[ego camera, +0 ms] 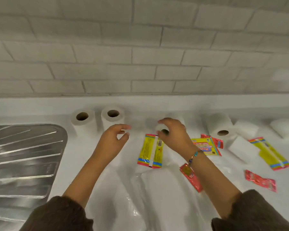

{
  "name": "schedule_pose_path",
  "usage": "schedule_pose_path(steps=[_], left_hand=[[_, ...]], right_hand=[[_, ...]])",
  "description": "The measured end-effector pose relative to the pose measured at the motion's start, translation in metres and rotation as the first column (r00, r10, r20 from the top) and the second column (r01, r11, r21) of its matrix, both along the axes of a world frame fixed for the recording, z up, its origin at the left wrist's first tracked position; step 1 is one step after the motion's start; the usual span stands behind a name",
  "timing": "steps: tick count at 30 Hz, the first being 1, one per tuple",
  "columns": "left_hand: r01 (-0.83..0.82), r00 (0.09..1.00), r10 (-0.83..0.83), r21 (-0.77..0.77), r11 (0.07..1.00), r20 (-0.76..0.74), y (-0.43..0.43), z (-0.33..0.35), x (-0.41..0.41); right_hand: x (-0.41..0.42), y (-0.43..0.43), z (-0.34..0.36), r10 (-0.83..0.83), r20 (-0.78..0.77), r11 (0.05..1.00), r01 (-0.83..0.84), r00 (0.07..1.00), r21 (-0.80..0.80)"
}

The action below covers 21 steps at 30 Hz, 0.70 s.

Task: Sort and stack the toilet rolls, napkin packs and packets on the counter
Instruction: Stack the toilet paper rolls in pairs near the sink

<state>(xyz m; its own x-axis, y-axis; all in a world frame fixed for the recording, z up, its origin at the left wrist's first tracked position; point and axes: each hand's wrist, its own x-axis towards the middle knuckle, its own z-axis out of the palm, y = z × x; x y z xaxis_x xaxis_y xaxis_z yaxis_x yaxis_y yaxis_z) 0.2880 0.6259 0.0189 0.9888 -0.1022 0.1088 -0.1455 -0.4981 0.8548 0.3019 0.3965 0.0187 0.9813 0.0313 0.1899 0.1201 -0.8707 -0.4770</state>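
Two white toilet rolls (83, 121) (113, 118) stand upright side by side at the back of the white counter (123, 180). My right hand (173, 134) grips a third toilet roll (162, 129) lifted on its side, its brown core facing me. My left hand (114, 139) hovers just left of it with fingers loosely curled, holding nothing. A yellow packet (151, 151) lies below the held roll. Another yellow packet (205, 146) lies behind my right wrist. More rolls (219, 125) (245, 129) lie at the right. A white napkin pack (240, 149) lies there too.
A steel sink drainboard (23, 160) fills the left. Red packets (191, 177) (260, 180) (212, 140) and a long yellow packet (272, 154) are scattered at right. Another white roll (285, 127) lies far right. A white brick wall (140, 47) backs the counter.
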Motion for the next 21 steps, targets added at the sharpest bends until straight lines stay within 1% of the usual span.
schedule_pose_path(steps=[2,6,10,13,15,17,21], left_hand=[[0.066,0.998,-0.066,0.001,0.998,0.008,-0.026,0.002,-0.005],[0.208,0.978,-0.209,0.058,0.976,0.016,-0.079,0.007,-0.012],[0.292,0.954,-0.298,0.123,0.948,0.033,-0.134,0.012,-0.011],[0.281,0.958,-0.288,0.186,0.942,0.013,-0.171,0.011,-0.007],[0.274,0.959,-0.282,0.227,0.935,0.004,-0.197,0.009,-0.006],[0.270,0.961,-0.277,0.260,0.927,-0.010,-0.220,0.007,-0.005],[0.222,0.975,-0.223,0.272,0.936,-0.028,-0.259,0.002,-0.004]], right_hand=[[-0.018,-0.035,-0.001,-0.066,0.016,0.998,0.066,0.998,0.021],[-0.044,-0.101,-0.005,-0.206,0.016,0.978,0.206,0.978,0.036],[-0.048,-0.160,-0.010,-0.306,-0.007,0.950,0.306,0.952,0.067],[-0.039,-0.196,-0.018,-0.332,-0.049,0.939,0.335,0.942,0.076],[-0.031,-0.220,-0.023,-0.318,-0.034,0.946,0.320,0.947,0.056],[-0.020,-0.238,-0.027,-0.341,-0.023,0.940,0.341,0.940,0.028],[0.008,-0.260,-0.036,-0.395,-0.073,0.917,0.398,0.916,0.026]])
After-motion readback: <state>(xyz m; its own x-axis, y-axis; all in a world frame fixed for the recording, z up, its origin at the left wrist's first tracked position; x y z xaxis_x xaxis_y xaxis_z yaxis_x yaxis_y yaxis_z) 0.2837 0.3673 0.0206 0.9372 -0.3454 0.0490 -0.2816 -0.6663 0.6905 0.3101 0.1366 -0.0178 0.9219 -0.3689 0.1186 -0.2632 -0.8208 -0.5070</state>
